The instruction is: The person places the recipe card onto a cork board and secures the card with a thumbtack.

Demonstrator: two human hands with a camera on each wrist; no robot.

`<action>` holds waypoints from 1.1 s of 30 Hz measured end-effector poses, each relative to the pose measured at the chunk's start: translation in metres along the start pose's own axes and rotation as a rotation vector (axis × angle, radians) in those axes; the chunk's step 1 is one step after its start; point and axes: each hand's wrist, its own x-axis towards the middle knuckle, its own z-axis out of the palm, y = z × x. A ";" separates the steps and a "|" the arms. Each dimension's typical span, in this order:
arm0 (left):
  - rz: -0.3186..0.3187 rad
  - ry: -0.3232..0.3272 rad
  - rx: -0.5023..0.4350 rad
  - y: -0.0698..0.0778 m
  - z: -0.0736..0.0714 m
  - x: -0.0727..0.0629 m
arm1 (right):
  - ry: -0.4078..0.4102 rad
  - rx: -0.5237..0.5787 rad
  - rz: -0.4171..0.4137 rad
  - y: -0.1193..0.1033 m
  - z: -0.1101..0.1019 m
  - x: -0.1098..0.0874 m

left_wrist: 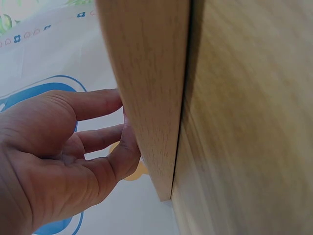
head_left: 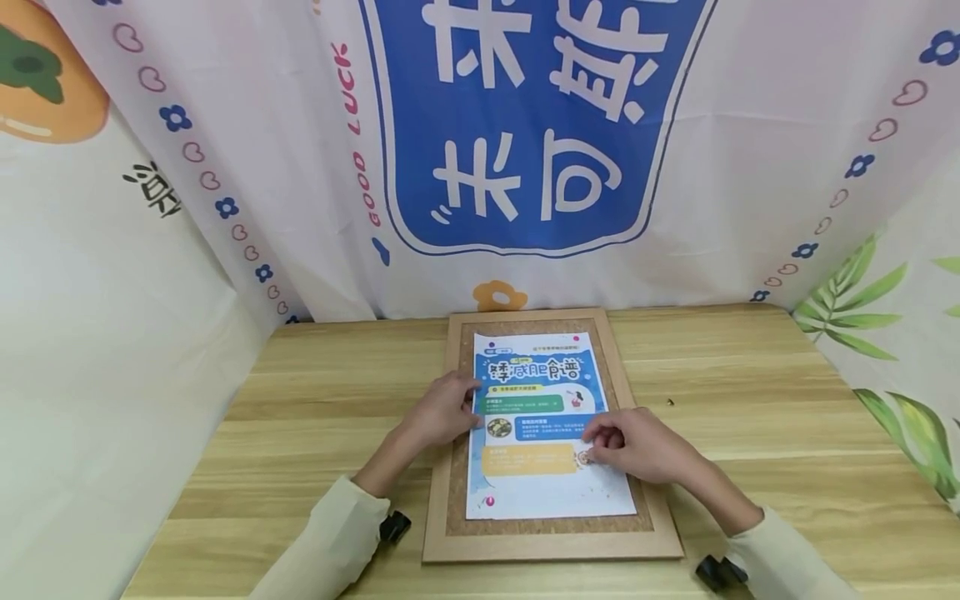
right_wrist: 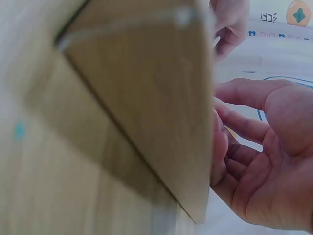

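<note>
A printed poster sheet [head_left: 551, 492] lies on a wood-framed cork board [head_left: 551, 546], with coloured pins near both top corners and the lower left one. My left hand [head_left: 442, 408] touches the sheet's left edge with its fingertips; in the left wrist view the left hand [left_wrist: 63, 142] shows bent fingers meeting the board's far side. Over the sheet's right half, my right hand [head_left: 648, 446] rests its fingertips on the print, fingers loosely bent. Nothing shows in its grasp. The board's edge hides the fingertips of the right hand [right_wrist: 274, 142] in the right wrist view.
The board stands on a wood-grain table [head_left: 315, 408] against a printed cloth backdrop [head_left: 300, 167]. A tiny dark piece [head_left: 671, 402] lies on the table right of the board. Black wrist devices [head_left: 393, 527] sit at both sleeves.
</note>
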 end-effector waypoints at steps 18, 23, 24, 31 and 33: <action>-0.017 0.004 -0.005 0.000 -0.001 0.000 | 0.102 -0.051 0.071 0.024 -0.027 -0.007; -0.012 0.004 -0.006 0.000 -0.001 0.000 | 0.135 -0.064 0.073 0.031 -0.040 -0.012; -0.012 0.003 -0.007 0.000 -0.001 0.000 | 0.146 -0.070 0.077 0.033 -0.042 -0.013; -0.005 0.000 -0.012 -0.001 -0.001 0.000 | 0.197 -0.108 0.104 0.043 -0.057 -0.021; -0.009 -0.001 -0.014 -0.002 -0.001 0.000 | 0.201 -0.108 0.108 0.045 -0.060 -0.022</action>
